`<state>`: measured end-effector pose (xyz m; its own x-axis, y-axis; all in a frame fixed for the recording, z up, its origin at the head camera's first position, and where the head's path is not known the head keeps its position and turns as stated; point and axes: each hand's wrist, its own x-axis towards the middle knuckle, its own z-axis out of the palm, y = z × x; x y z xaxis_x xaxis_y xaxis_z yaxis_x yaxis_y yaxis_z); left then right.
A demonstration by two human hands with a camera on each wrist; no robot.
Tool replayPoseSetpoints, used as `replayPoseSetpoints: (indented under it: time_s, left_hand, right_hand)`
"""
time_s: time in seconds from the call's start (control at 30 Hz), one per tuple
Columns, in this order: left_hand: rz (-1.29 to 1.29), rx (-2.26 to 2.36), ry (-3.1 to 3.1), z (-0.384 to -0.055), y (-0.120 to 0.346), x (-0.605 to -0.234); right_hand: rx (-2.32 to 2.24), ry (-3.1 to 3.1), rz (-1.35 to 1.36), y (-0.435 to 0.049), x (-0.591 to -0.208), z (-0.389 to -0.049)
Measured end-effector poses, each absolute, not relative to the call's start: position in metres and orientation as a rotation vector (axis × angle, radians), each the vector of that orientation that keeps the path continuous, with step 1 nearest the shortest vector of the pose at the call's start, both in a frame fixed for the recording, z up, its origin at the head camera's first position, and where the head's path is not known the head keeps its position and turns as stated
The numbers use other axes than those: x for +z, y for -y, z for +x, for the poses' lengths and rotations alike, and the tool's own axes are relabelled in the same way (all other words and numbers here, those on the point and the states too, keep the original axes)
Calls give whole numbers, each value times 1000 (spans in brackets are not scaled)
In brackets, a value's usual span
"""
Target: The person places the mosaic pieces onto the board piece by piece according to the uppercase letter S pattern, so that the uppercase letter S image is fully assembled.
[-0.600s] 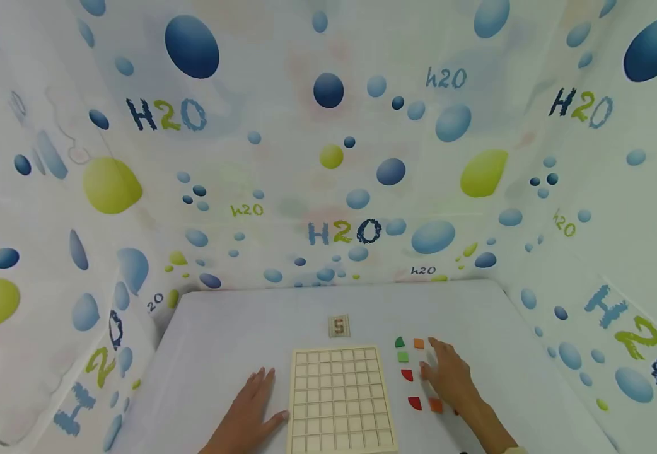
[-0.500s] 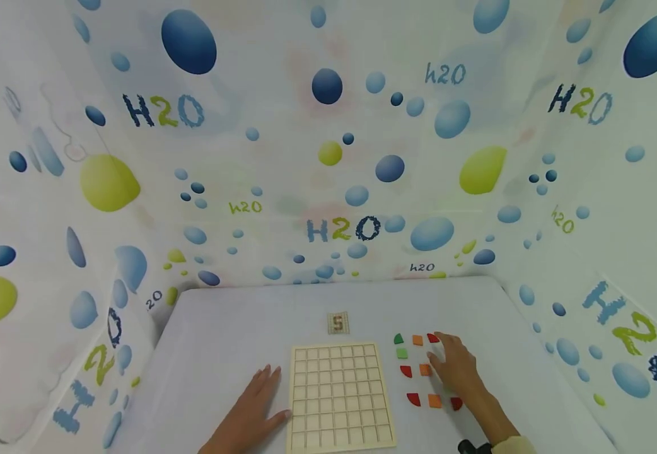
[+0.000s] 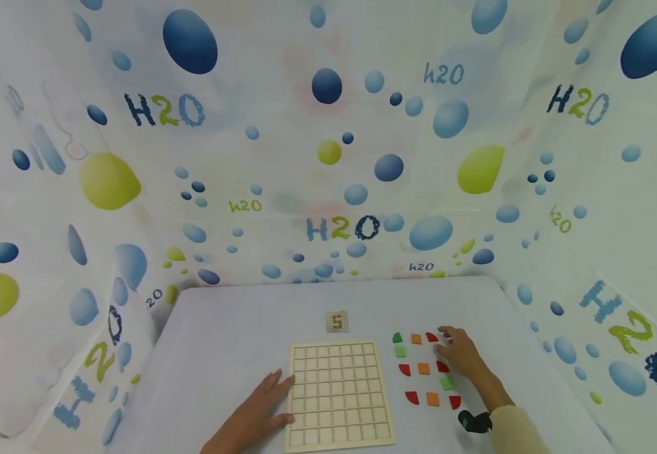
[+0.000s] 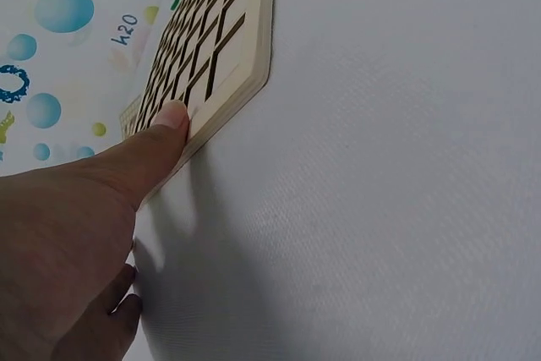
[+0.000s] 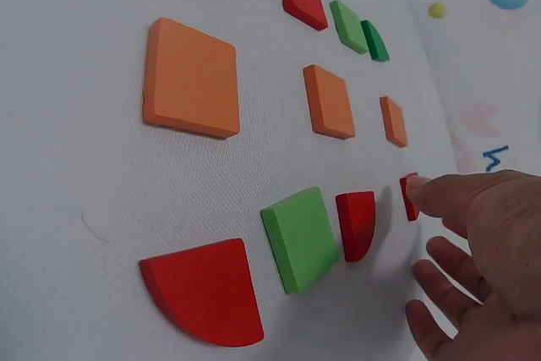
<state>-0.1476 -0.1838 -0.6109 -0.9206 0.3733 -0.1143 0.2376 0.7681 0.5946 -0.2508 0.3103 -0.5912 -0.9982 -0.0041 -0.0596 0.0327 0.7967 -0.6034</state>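
Note:
My left hand [image 3: 255, 410] lies at the left edge of a pale wooden grid board [image 3: 337, 396]. In the left wrist view its thumb [image 4: 173, 114] rests on the board's rim. My right hand [image 3: 466, 356] hovers at the right side of the laid-out tiles, fingers apart and loosely bent, gripping nothing. Its fingertips are right by a red quarter-circle tile [image 3: 432, 337] at the far right corner of the layout; a digit overlaps that tile in the right wrist view. Nearer me, another red quarter-circle tile [image 5: 357, 224] and a light green square tile [image 5: 300, 238] lie flat.
Orange square tiles [image 3: 423, 368] form the middle column. At left are a dark green quarter-circle tile [image 3: 398, 338], a light green square tile [image 3: 400, 352] and red quarter-circle tiles [image 3: 412, 398]. A small patterned card [image 3: 337, 321] lies beyond the board. Printed curtains [image 3: 328, 157] surround the white table [image 3: 238, 321].
My right hand has drawn back rightward, uncovering the red tiles, an orange square and a light green square. My left hand has shifted right, onto the board's edge.

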Motion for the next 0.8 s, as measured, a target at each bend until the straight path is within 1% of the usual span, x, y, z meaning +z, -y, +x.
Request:
replayPoseSetpoints:
  time_s: [0.23, 0.37, 0.57, 0.8]
  left_hand:
    - [501, 888, -2751, -145, 185, -610]
    - [503, 890, -2766, -145, 186, -612]
    - [505, 914, -2770, -145, 186, -612]
    - [435, 900, -2747, -145, 185, -606]
  right_hand:
    - [-981, -2868, 63, -315, -600, -262]
    - [-990, -2824, 97, -316, -600, -266]
    - [-989, -2823, 78, -314, -598, -270]
    - [-997, -2831, 57, -311, -594, -273]
